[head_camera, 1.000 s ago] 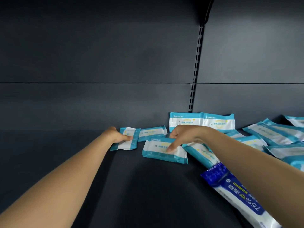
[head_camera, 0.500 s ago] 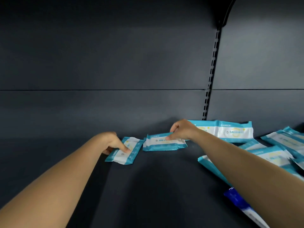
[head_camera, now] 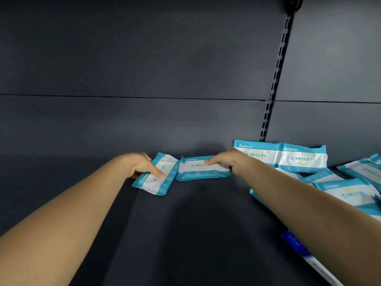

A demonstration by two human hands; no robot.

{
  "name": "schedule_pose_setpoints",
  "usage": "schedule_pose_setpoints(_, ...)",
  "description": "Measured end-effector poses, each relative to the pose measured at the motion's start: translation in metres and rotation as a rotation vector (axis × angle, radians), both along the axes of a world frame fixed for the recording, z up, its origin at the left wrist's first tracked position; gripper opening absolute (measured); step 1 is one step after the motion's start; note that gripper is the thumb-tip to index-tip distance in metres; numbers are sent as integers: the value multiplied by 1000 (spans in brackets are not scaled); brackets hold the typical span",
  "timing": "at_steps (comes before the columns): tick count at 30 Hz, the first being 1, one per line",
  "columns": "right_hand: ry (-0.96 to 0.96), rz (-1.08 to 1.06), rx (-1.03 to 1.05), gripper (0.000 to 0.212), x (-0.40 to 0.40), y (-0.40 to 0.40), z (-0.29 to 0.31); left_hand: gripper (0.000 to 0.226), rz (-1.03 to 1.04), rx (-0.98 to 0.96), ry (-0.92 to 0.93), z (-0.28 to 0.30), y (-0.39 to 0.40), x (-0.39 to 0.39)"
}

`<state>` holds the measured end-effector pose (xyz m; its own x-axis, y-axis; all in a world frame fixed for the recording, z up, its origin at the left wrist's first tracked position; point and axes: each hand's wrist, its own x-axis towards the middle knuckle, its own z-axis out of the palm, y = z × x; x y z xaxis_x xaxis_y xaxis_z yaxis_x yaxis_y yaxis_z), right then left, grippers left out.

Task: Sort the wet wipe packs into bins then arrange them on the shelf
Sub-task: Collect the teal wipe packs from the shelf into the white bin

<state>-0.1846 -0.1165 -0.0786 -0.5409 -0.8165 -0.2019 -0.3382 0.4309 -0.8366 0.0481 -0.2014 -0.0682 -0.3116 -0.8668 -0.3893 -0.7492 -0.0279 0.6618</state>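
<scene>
Nearest the camera, at the lower right edge, a dark blue pack is seen lying on the shelf, partly cut off by the frame. Further in, on the right, a loose heap of teal-and-white packs is spread across the shelf floor, overlapping and at mixed angles; this part is judged still to be arranged.

Beyond the bare middle of the shelf, two small packs are being handled near the back. The left pack lies flat but skewed, one corner turned toward the camera; it is pressed by the left hand, whose forefinger is stretched straight along its top, while the remaining fingers are hidden behind the pack. The right pack is set almost square to the back wall and touches the left pack at one end. The right hand rests on it with fingers laid out flat; whether the thumb is hooked round its edge cannot be told.

Furthest back, a twin pack is stood leaning against the back panel, beside the slotted upright.

No bins are in view. A row is judged barely begun, with most packs left to be placed.
</scene>
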Motion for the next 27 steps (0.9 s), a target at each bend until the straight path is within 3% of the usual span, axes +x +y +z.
schedule_pose_setpoints(4, -337, 9, -92, 43, 4, 11, 3, 27, 0, -73, 154, 4, 18, 0)
schedule_pose_setpoints(7, -405, 2, -216, 49, 5, 35, 10, 28, 1, -133, 245, 11, 40, 0)
schedule_pose_setpoints(10, -398, -6, -333, 107, -1, 69, 16, 29, 9, -148, 310, 25, 73, 4)
schedule_pose_setpoints(11, -401, 3, -360, 114, -3, 85, 20, 29, 10, -147, 331, 30, 87, 6)
schedule_pose_setpoints(18, -410, 61, -565, 25, -1, 257, 53, 33, -80, -46, 479, 56, 223, 16)
schedule_pose_setpoints(22, -440, 79, -641, 19, 0, 372, 48, 37, -137, -50, 546, 50, 320, 13)
schedule_pose_setpoints(27, -449, 24, -559, 21, -9, 496, 20, 37, -223, -4, 573, 19, 422, -4)
